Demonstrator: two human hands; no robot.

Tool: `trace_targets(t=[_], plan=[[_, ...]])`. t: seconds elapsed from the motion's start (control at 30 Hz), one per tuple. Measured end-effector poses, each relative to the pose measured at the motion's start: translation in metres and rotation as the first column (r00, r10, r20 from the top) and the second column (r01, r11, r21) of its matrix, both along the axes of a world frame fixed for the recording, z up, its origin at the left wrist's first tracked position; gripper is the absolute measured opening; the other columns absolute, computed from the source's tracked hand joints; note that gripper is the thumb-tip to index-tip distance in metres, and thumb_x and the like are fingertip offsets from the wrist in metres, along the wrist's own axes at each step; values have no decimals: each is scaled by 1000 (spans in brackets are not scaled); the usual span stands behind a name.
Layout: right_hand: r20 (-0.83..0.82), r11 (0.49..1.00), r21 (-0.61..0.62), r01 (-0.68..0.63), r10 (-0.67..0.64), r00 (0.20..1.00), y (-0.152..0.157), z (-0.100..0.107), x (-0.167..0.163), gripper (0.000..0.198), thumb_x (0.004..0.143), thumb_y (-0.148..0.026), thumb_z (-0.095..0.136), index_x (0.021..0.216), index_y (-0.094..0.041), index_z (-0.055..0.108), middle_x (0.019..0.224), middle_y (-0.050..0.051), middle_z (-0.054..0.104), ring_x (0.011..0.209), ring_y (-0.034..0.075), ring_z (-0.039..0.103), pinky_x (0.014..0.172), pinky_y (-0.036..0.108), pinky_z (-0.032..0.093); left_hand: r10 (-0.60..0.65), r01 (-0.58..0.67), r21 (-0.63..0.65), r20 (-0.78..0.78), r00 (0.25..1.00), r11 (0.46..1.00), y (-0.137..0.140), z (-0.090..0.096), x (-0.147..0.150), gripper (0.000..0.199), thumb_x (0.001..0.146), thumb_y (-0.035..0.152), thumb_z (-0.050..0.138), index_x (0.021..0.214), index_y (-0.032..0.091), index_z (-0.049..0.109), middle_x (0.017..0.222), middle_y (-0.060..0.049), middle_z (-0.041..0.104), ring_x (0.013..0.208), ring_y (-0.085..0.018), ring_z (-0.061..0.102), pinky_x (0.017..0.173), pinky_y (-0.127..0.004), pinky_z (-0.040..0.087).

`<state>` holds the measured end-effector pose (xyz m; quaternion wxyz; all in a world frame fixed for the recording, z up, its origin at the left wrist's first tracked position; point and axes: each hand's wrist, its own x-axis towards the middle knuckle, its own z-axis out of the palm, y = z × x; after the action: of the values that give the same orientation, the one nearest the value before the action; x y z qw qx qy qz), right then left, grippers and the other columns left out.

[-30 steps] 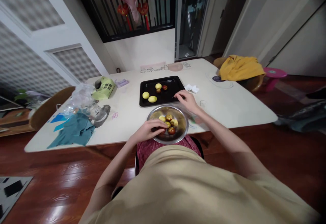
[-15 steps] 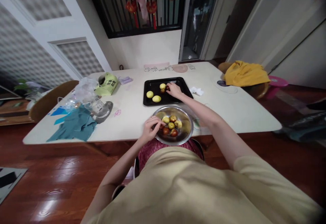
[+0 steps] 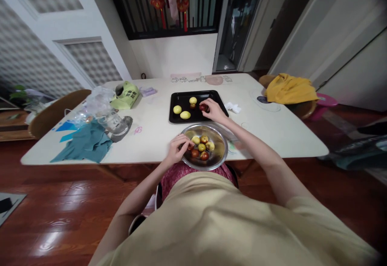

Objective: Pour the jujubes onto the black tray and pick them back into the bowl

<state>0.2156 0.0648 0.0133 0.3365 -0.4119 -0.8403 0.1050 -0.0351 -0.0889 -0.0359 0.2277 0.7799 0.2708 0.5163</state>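
The black, rectangular tray (image 3: 195, 117) lies flat just beyond the bowl (image 3: 216, 155), bearing three yellow fruits (image 3: 185, 115), one of them oval, and a small brown fruit (image 3: 192, 106) near the farthest. A glossy dark red fruit (image 3: 202, 107) shows to their right, whether resting or raised unclear. The round, shiny metal bowl stands upright, holding mixed fruits (image 3: 201, 147), yellow and reddish brown; a red fruit (image 3: 190, 146) at its left is partly hidden.

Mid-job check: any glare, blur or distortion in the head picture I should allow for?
Head view, glare: bright streaks on the floor and a shine in the bowl; head view, contrast: dark fruit half blends into the tray; head view, distortion: the patterned door leans, right-hand corners darken; head view, sharpness: left hand slightly soft, its grip hard to read.
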Motion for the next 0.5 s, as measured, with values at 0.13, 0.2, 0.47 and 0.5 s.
trace_targets(t=[0.13,0.2,0.47,0.5], plan=[[-120,989,63,-136,143,983,-79,13,15,35,91,-20,65,126,-22,72,119,10,71,103,25,69,90,38,59,9,-9,-8,-8,1000,1000,0,0,-1,48,111,51,48,88,20,77,81,-6,79,78,-21,70,82,-41,51],[-95,983,27,-182,183,978,-114,19,22,34,93,-21,66,126,-23,72,119,10,72,107,26,70,96,40,59,5,-5,-4,-6,1000,1000,0,1,-2,46,111,48,49,88,20,77,82,-6,79,78,-21,70,82,-41,51],[27,933,-205,-296,307,951,-171,16,36,29,91,-19,73,120,-24,73,114,8,77,103,27,75,94,40,61,-13,13,29,8,1000,999,0,2,-2,44,112,45,50,89,19,77,83,-7,80,79,-21,70,82,-41,51],[39,932,-214,-293,308,951,-172,15,35,29,90,-18,73,119,-24,73,113,7,77,102,27,75,93,40,61,-10,10,19,3,1000,1000,1,2,-2,44,111,46,50,88,19,77,83,-7,80,79,-21,70,82,-41,51]])
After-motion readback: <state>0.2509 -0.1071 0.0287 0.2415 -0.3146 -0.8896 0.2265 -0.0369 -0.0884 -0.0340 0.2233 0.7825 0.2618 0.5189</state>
